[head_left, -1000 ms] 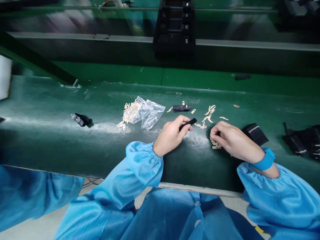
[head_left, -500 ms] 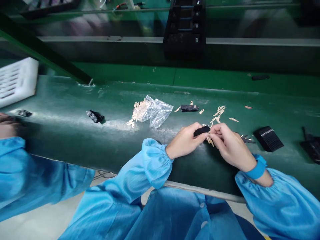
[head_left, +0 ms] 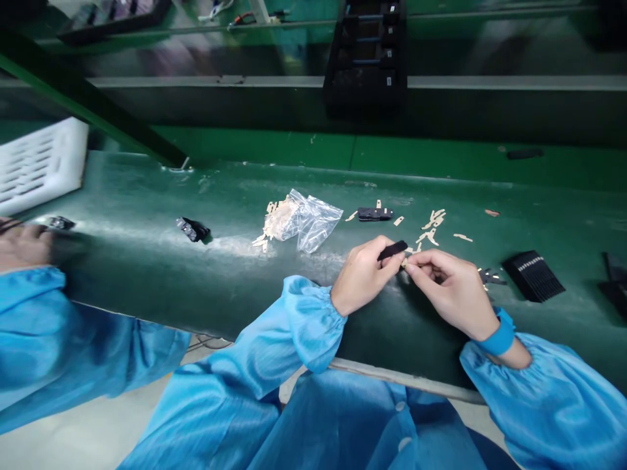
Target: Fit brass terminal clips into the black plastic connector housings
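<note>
My left hand [head_left: 365,271] is closed around a slim black plastic piece [head_left: 393,250], whose far end sticks out past the fingers. Close against it, my right hand [head_left: 453,284] pinches a small tan tab [head_left: 404,262] between thumb and forefinger, mostly covered by the fingertips. Loose tan tabs [head_left: 431,228] lie scattered just beyond both hands. A stack of flat black parts [head_left: 375,214] rests further back, with tabs around it. More black parts with metal bits [head_left: 490,277] are partly hidden behind my right hand.
A clear plastic bag [head_left: 318,222] spills tan tabs at centre. A row of black pieces [head_left: 533,276] stands to the right. A black cluster [head_left: 192,229] and a white slotted tray [head_left: 73,153] are leftward, near a co-worker's hand [head_left: 27,245]. A green post [head_left: 132,124] slants at back left.
The black piece has turned slightly in my left hand, and my right fingertips have come a little lower beside it. The whole view has shifted slightly. The co-worker's hand shows more.
</note>
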`<state>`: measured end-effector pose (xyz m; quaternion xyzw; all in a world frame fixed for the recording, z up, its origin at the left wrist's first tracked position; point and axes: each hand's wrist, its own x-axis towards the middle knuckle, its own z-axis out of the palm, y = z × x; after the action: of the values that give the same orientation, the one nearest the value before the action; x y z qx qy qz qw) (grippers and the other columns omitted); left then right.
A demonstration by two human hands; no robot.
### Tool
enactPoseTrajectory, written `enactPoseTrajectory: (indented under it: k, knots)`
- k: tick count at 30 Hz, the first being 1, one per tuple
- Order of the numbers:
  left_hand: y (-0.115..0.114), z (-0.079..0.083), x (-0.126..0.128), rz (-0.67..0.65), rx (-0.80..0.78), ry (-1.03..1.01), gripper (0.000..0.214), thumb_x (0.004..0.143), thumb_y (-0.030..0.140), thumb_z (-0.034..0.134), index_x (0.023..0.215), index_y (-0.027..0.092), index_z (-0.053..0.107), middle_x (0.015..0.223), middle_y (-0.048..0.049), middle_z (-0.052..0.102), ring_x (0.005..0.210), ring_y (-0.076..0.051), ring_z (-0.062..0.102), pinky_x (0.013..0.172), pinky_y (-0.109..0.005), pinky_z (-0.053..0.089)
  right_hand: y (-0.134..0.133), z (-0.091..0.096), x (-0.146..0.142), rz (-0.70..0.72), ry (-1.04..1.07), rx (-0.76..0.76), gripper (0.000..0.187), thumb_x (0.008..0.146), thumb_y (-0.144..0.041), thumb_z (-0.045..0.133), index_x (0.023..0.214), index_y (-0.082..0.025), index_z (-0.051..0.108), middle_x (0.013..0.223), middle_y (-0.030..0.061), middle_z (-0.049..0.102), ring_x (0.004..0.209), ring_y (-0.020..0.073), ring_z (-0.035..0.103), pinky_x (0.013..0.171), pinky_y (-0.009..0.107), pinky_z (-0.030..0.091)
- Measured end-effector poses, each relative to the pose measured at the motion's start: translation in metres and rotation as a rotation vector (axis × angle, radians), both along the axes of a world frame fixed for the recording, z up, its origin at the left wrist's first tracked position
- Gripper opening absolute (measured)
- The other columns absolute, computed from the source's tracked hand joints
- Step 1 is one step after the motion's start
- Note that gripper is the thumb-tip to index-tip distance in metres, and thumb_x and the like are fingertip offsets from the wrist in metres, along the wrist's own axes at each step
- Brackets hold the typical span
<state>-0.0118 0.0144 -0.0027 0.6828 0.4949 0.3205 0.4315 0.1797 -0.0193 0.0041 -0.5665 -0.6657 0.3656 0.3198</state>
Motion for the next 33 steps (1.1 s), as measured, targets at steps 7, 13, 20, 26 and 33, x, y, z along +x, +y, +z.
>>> enactPoseTrajectory:
  k: [7,13,20,26,33]
  knots:
    - [-0.004,0.000,-0.002,-0.110,0.200,0.120,0.013,0.096,0.029,0.057,0.094,0.019,0.066,0.076,-0.0001,0.061,0.072,-0.014,0.057,0.071,-0.025,0.044,-0.003,-0.001,-0.005,-0.104,-0.085,0.080,0.019,0.098,-0.038,0.062,0.097,-0.022,0.072,0.071,0.0025,0.067,0.059,0.0169,0.059,0.062,0.032,0.048]
    - [-0.001,-0.004,-0.003,-0.032,0.278,0.190,0.007,0.088,0.018,0.058,0.082,0.019,0.062,0.072,0.0011,0.060,0.068,-0.013,0.055,0.069,-0.025,0.042,-0.001,-0.001,-0.004,-0.082,-0.072,0.040,0.019,0.097,-0.038,0.062,0.096,-0.021,0.071,0.073,0.0030,0.069,0.060,0.0167,0.061,0.060,0.031,0.048]
    - [0.011,0.001,-0.012,0.170,0.229,0.292,0.028,0.092,0.033,0.062,0.069,0.018,0.059,0.062,0.0027,0.057,0.061,-0.011,0.054,0.062,-0.025,0.036,0.005,-0.003,0.006,-0.163,-0.077,0.025,0.019,0.095,-0.038,0.063,0.090,-0.021,0.070,0.067,0.0001,0.065,0.055,0.0140,0.055,0.055,0.028,0.044]
    - [0.011,-0.002,-0.009,-0.047,0.030,-0.003,0.028,0.091,0.023,0.060,0.118,0.021,0.069,0.100,-0.0017,0.074,0.088,-0.015,0.067,0.080,-0.023,0.050,0.006,0.000,0.005,-0.029,-0.160,0.156,0.014,0.098,-0.032,0.062,0.094,-0.021,0.069,0.075,-0.0005,0.065,0.061,0.0127,0.055,0.061,0.028,0.044]
    - [0.007,-0.005,-0.009,-0.040,0.005,0.011,0.019,0.091,0.033,0.064,0.098,0.018,0.071,0.077,0.0014,0.067,0.067,-0.011,0.059,0.064,-0.021,0.046,0.005,0.004,0.002,-0.052,-0.247,0.318,0.011,0.096,-0.024,0.063,0.105,-0.019,0.067,0.088,0.0039,0.063,0.069,0.0155,0.056,0.067,0.030,0.046]
